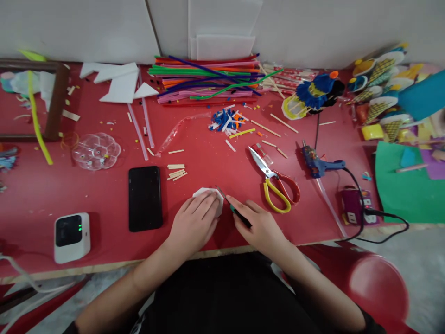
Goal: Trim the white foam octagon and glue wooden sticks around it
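Observation:
My left hand (195, 221) lies with its fingers stretched flat over a small white many-sided piece (219, 206), which looks like foam board, and presses it to the red table. Part of the piece is hidden under the fingers. Just to the right, my right hand (259, 224) is closed around a craft knife (239, 216) with a dark and green handle. Its thin blade points up and left, close to the piece's right edge; whether they touch I cannot tell. Several short wooden sticks (177, 171) lie beyond my left hand.
Scissors (270, 178) and a blue glue gun (318, 162) with a black cord lie to the right. A black phone (145, 198) and a white device (72, 237) are on the left. Pipe cleaners (208, 76) are heaped at the back, near a blue-trimmed craft figure (313, 93).

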A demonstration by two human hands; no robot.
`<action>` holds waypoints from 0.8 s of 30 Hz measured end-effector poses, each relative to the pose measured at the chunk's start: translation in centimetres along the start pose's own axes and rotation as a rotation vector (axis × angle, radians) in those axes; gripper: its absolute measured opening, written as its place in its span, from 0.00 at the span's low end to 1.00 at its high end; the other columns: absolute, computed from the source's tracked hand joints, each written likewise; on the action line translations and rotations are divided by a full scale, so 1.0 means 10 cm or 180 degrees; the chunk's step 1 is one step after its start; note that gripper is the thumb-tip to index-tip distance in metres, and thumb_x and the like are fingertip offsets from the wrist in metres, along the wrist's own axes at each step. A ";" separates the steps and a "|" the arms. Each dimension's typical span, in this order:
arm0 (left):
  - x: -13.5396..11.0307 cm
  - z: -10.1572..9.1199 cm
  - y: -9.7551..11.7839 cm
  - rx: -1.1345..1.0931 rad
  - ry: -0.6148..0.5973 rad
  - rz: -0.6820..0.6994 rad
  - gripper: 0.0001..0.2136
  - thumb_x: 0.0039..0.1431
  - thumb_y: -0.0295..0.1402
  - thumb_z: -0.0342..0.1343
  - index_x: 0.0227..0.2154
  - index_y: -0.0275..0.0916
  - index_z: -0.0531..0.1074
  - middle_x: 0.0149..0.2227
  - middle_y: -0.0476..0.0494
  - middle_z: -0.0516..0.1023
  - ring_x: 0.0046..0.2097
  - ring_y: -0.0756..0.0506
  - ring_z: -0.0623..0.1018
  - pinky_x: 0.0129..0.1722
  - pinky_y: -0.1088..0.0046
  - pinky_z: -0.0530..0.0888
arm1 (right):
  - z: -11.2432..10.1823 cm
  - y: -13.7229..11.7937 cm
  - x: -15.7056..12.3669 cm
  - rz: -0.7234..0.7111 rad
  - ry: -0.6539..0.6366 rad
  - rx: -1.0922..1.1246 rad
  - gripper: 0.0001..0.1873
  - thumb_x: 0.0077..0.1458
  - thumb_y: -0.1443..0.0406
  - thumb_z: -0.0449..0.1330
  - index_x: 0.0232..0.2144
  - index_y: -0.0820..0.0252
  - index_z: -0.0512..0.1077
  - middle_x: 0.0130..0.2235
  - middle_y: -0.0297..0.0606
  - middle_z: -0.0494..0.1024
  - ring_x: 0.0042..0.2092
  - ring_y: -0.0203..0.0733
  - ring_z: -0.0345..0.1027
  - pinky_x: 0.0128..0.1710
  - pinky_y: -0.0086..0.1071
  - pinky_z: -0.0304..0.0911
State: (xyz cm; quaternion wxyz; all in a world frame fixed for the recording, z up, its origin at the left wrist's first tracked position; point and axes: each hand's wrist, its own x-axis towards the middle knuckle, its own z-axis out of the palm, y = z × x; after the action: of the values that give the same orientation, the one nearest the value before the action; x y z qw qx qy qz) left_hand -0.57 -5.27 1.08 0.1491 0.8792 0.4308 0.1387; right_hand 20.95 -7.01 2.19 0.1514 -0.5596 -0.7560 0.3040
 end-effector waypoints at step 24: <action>0.02 0.00 -0.04 0.0379 0.0153 0.0173 0.18 0.64 0.31 0.55 0.55 0.30 0.72 0.56 0.32 0.79 0.57 0.36 0.78 0.54 0.58 0.75 | -0.07 0.02 -0.01 0.0042 -0.0370 -0.0266 0.28 0.62 0.70 0.51 0.63 0.57 0.69 0.38 0.41 0.75 0.36 0.42 0.71 0.38 0.37 0.71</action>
State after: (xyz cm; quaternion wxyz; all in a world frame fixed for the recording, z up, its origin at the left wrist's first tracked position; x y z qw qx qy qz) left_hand -0.73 -4.89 0.98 0.0824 0.8943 0.4177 0.1378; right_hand 21.50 -6.83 2.62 0.0818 -0.5518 -0.7718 0.3052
